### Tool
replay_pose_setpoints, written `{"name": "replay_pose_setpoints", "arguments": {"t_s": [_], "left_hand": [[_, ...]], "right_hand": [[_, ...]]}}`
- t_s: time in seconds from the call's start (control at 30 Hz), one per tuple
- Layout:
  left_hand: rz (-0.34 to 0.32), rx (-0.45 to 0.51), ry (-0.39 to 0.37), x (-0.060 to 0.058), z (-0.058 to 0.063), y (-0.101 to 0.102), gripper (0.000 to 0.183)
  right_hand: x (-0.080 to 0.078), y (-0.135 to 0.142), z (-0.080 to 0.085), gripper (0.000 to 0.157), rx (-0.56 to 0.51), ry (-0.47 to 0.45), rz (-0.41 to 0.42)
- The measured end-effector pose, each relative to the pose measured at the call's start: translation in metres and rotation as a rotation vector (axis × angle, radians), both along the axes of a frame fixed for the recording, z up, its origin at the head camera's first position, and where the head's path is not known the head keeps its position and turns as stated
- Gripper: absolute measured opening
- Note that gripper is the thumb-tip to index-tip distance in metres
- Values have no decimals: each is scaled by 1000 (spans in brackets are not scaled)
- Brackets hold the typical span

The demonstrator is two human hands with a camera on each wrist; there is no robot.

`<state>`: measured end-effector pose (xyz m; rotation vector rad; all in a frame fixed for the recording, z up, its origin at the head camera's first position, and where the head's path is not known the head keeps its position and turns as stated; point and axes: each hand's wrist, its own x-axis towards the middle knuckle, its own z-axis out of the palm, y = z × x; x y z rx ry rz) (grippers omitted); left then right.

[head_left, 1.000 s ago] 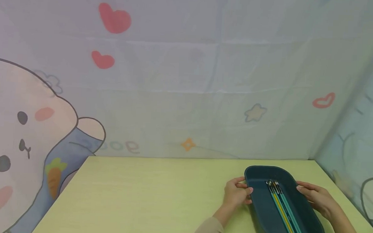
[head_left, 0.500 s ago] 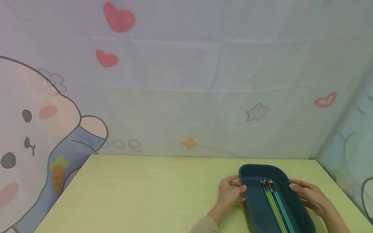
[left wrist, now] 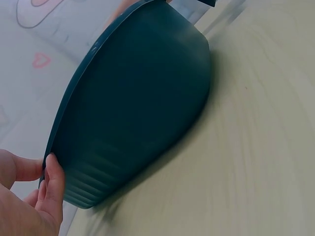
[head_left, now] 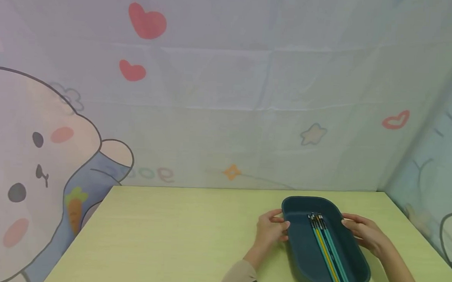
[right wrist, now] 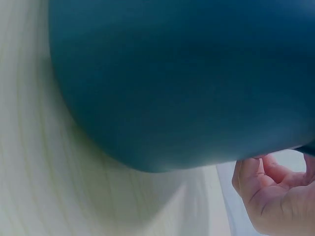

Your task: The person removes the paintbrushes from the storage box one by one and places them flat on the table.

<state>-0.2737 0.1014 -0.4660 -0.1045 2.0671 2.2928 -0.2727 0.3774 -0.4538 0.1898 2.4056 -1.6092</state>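
Both hands hold a dark teal oval tray [head_left: 301, 247] by its long sides, near its far end. My left hand [head_left: 269, 232] pinches the left rim; in the left wrist view its thumb and fingers [left wrist: 55, 184] grip the edge from both sides. On the opposite side my right hand [head_left: 367, 233] grips the right rim, partly hidden behind the tray wall in the right wrist view. Inside the tray lies a bundle of several slim paintbrushes [head_left: 327, 250], mostly turquoise with a yellow one among them, bristle ends pointing away from me.
The tray is over the right part of a pale yellow table [head_left: 175, 232]. Behind it hangs a printed cloth [head_left: 221, 94] with hearts and a cartoon animal, and another cloth [head_left: 439, 177] borders the right side.
The tray has shifted left across the table in small steps, both hands moving with it and keeping their hold. The paintbrushes travel along inside; the head view has also turned slightly.
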Motion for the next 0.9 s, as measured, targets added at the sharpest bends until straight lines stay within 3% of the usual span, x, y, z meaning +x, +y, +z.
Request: {"name": "replay_pose_setpoints", "arguments": {"t_s": [0.53, 0.9], "left_hand": [[7, -6, 3, -3, 1, -25, 45], [-1, -6, 0, -7, 0, -37, 44]], "right_hand": [[-9, -27, -1, 68, -9, 14, 15], [-16, -35, -2, 67, -21, 9, 76]]}}
